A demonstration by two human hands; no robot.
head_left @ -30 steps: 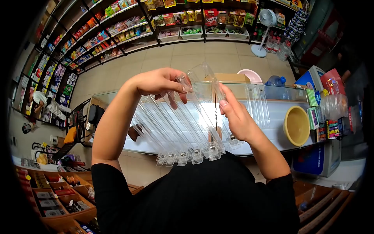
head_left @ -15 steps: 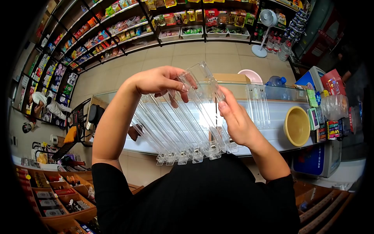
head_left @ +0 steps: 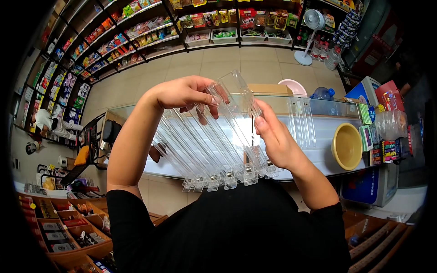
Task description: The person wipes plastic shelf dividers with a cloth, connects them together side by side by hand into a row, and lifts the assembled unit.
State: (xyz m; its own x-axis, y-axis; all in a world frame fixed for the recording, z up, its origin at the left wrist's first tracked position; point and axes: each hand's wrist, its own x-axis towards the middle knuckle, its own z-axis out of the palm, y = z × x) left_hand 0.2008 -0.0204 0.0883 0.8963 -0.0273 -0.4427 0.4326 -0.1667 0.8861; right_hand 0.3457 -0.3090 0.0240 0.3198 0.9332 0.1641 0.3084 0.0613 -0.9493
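Several long clear plastic pusher trays [head_left: 205, 141] fan out side by side in front of my black shirt, over the glass counter. Their near ends carry small clear front plates and metal bits. My left hand [head_left: 191, 94] is bent over the far ends, fingers curled round the trays. On the right, my right hand [head_left: 278, 139] grips the outermost tray by its side, thumb uppermost. More clear trays [head_left: 301, 123] lie on the counter to the right of my right hand.
The glass counter [head_left: 323, 157] carries a yellow bowl [head_left: 334, 148] and small goods at its right end. Beyond it are a pink basin [head_left: 293, 86], a blue water jug [head_left: 323, 94] and a fan [head_left: 314, 20]. A person in white [head_left: 44, 119] is at far left, near stocked shelves.
Both hands keep their grip, and the trays have barely shifted. The person in white at far left has moved slightly.
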